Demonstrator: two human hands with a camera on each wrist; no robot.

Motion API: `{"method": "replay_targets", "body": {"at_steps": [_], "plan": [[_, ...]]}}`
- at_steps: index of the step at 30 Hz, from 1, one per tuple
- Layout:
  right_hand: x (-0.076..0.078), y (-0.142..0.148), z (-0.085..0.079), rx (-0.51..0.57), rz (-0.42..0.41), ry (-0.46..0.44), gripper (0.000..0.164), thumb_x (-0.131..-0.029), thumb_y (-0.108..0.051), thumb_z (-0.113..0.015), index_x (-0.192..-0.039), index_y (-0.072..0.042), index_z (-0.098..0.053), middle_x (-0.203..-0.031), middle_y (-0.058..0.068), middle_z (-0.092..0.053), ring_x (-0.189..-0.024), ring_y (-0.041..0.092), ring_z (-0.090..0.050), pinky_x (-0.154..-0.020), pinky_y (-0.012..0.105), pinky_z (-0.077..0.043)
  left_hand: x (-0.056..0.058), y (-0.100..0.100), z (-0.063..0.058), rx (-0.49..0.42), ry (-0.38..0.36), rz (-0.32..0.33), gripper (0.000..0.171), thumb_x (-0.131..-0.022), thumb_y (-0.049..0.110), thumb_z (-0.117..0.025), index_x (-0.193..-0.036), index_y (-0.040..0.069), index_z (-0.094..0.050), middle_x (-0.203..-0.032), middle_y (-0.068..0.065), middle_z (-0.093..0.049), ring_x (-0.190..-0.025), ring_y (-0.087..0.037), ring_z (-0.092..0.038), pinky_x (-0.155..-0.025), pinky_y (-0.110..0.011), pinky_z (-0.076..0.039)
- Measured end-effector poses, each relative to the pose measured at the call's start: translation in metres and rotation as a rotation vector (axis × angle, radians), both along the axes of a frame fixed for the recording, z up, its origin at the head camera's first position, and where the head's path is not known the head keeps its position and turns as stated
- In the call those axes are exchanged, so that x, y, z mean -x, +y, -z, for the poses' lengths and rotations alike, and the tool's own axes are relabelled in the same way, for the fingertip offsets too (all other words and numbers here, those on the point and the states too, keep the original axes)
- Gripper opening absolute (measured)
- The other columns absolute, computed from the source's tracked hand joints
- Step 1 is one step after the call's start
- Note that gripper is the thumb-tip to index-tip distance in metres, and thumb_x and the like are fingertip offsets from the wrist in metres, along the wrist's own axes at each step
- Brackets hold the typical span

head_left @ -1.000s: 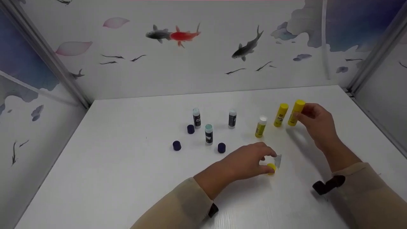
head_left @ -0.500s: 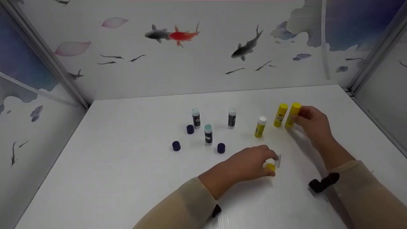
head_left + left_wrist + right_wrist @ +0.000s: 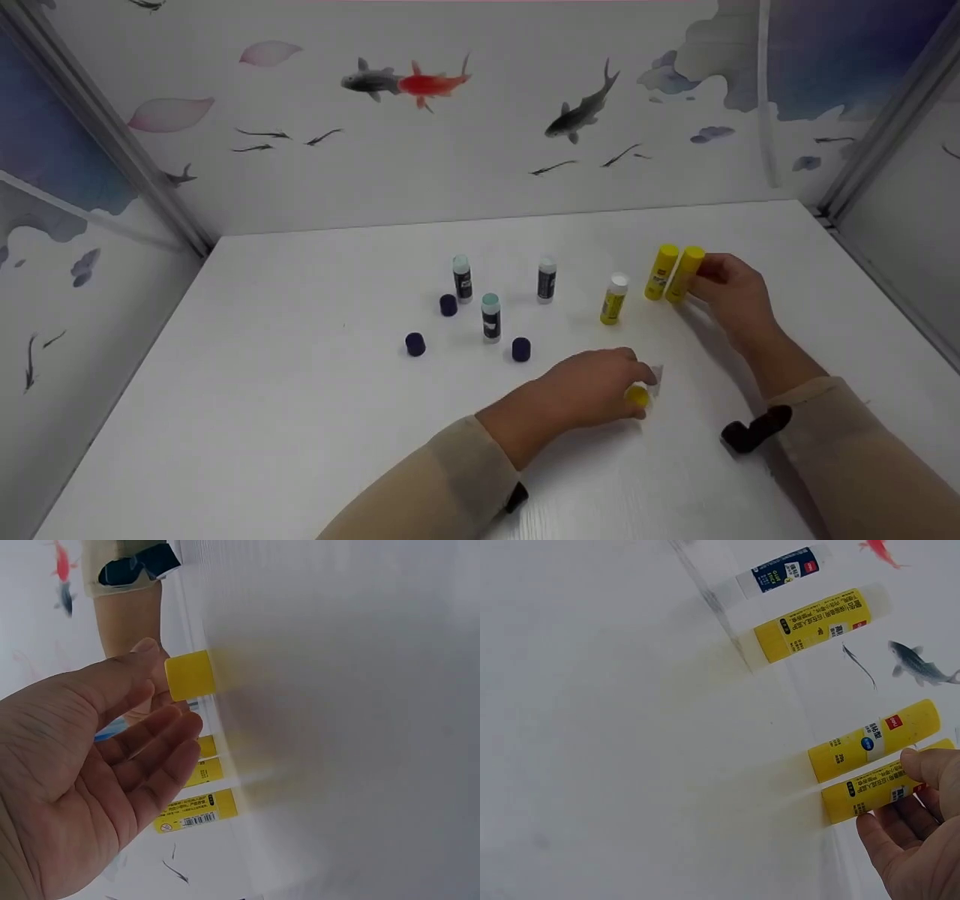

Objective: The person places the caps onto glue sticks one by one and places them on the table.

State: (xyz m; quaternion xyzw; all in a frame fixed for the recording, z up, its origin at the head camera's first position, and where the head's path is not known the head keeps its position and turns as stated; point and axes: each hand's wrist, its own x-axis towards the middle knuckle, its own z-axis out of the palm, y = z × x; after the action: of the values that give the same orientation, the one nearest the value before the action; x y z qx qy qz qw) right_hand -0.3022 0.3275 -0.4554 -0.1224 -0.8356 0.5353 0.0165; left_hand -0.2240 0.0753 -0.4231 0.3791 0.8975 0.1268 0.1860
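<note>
At the right rear, my right hand (image 3: 739, 300) grips a capped yellow glue stick (image 3: 874, 787) between thumb and fingers. It stands upright close beside another capped yellow glue stick (image 3: 661, 271). My left hand (image 3: 592, 386) is at a small yellow cap (image 3: 637, 396) nearer the front; in the left wrist view the cap (image 3: 190, 676) stands on the table, with the thumb and loosely bent fingers spread around it. A small translucent piece (image 3: 656, 380) lies just beyond the left fingertips. An uncapped yellow glue stick (image 3: 613, 298) stands between the hands and the blue sticks.
Three uncapped dark blue glue sticks (image 3: 491, 319) stand mid-table. Their dark blue caps (image 3: 521, 349) lie around them. A fish-patterned panel (image 3: 495, 165) rises behind the white table (image 3: 247, 420), with side panels at left and right.
My right hand has shifted the yellow glue stick leftward, from apart to close beside the other capped one. My left hand has moved slightly right and forward around the yellow cap.
</note>
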Motion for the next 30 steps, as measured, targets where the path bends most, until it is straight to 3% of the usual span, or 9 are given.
{"method": "replay_targets", "body": {"at_steps": [6,14,21,30], "plan": [[0.001,-0.002,0.0,0.004,0.007,-0.002,0.058,-0.104,-0.04,-0.061,-0.153,-0.011,-0.045,-0.152,0.013,-0.05,-0.135,0.026,-0.051,-0.118,0.042,-0.046,0.0,0.003,0.001,0.024,0.008,0.006,0.041,-0.098,0.036,-0.073,-0.138,0.038,-0.066,-0.131,0.014,-0.065,-0.112,-0.003,-0.062,-0.106,-0.023,-0.052],[0.001,-0.002,0.0,0.001,-0.008,0.021,0.059,-0.104,-0.041,-0.063,-0.151,-0.011,-0.046,-0.149,0.009,-0.051,-0.133,0.021,-0.051,-0.109,0.025,-0.051,-0.001,0.006,0.0,0.031,0.023,0.022,0.039,-0.098,0.034,-0.074,-0.136,0.037,-0.067,-0.129,0.013,-0.066,-0.108,-0.002,-0.062,-0.104,-0.02,-0.052],[0.0,-0.003,0.0,0.009,-0.002,0.029,0.058,-0.104,-0.039,-0.062,-0.151,-0.01,-0.046,-0.151,0.013,-0.051,-0.135,0.024,-0.051,-0.118,0.041,-0.047,-0.002,0.01,0.0,0.047,0.026,0.017,0.039,-0.098,0.034,-0.073,-0.136,0.038,-0.068,-0.13,0.013,-0.066,-0.108,-0.002,-0.062,-0.105,-0.02,-0.051],[0.001,-0.003,0.001,-0.011,0.004,0.022,0.056,-0.105,-0.038,-0.062,-0.151,-0.011,-0.047,-0.151,0.012,-0.051,-0.134,0.024,-0.052,-0.117,0.04,-0.047,-0.001,0.011,0.001,0.058,0.049,0.044,0.037,-0.099,0.032,-0.072,-0.135,0.035,-0.069,-0.128,0.014,-0.068,-0.105,-0.001,-0.061,-0.103,-0.018,-0.051]]}}
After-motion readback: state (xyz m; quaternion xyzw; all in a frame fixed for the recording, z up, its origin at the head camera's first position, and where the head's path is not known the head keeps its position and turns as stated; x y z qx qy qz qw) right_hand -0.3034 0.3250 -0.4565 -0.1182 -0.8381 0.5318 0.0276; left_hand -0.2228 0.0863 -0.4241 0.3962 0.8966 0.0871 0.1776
